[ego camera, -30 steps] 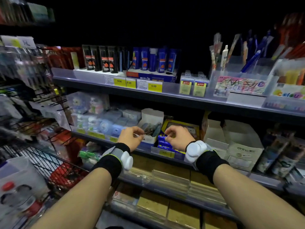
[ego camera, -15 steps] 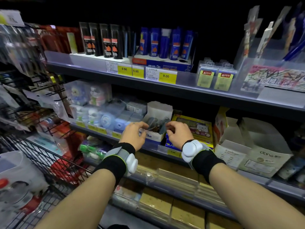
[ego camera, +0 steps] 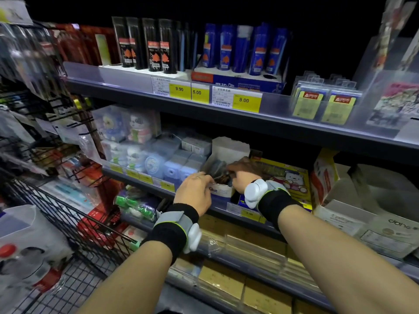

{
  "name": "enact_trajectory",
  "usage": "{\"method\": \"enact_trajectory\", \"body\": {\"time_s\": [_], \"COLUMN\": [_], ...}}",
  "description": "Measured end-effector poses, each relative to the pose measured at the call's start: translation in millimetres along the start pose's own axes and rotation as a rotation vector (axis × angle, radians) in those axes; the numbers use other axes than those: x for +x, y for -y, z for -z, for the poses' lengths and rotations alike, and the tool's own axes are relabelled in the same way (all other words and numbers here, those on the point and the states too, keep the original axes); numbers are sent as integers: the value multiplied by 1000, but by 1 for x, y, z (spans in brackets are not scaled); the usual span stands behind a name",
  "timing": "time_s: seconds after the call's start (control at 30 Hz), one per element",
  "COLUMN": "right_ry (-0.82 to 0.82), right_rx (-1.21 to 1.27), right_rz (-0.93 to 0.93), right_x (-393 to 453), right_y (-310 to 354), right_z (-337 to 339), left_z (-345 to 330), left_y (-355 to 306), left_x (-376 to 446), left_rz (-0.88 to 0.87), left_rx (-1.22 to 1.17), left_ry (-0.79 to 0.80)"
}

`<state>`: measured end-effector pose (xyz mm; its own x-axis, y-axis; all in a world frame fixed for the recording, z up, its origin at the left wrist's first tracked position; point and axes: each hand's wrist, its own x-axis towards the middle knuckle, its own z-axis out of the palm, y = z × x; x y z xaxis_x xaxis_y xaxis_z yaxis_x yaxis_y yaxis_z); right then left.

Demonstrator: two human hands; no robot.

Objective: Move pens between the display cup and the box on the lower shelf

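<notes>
A white open-topped box with its flap raised stands on the lower shelf, with dark pens lying inside. My left hand clasps the box's front left corner, fingers curled at the rim. Over the box's right side, my right hand has its fingers bent down among the pens and pinched on some of them. At the far right of the upper shelf stands the clear display cup, blurred, with packaged pens sticking up from it.
Blue and white small packs sit left of the box and a yellow cartoon pack right of it. White cartons fill the right. The upper shelf edge with price tags overhangs. A wire cart stands at the lower left.
Both hands moved up from the shelf's front edge to the white box. The right hand shifted left and dipped into the pens. The view came closer and turned left.
</notes>
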<state>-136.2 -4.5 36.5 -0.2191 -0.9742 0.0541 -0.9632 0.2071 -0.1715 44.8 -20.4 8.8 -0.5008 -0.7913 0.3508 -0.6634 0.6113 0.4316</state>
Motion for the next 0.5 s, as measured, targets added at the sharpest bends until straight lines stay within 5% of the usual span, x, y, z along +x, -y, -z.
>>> {"method": "enact_trajectory", "body": {"time_s": [0.13,0.5], "right_ry": [102,-10], "right_rx": [-90,-263], "right_rz": [13,140], "right_x": [6,0], "right_y": [2,12], "right_z": [-4,11], "left_z": [-1,1], "left_y": [0,3], "left_x": [-2,-10], "left_rz": [28,27], "left_rx": [2,-57], "left_ry": [29,57]}}
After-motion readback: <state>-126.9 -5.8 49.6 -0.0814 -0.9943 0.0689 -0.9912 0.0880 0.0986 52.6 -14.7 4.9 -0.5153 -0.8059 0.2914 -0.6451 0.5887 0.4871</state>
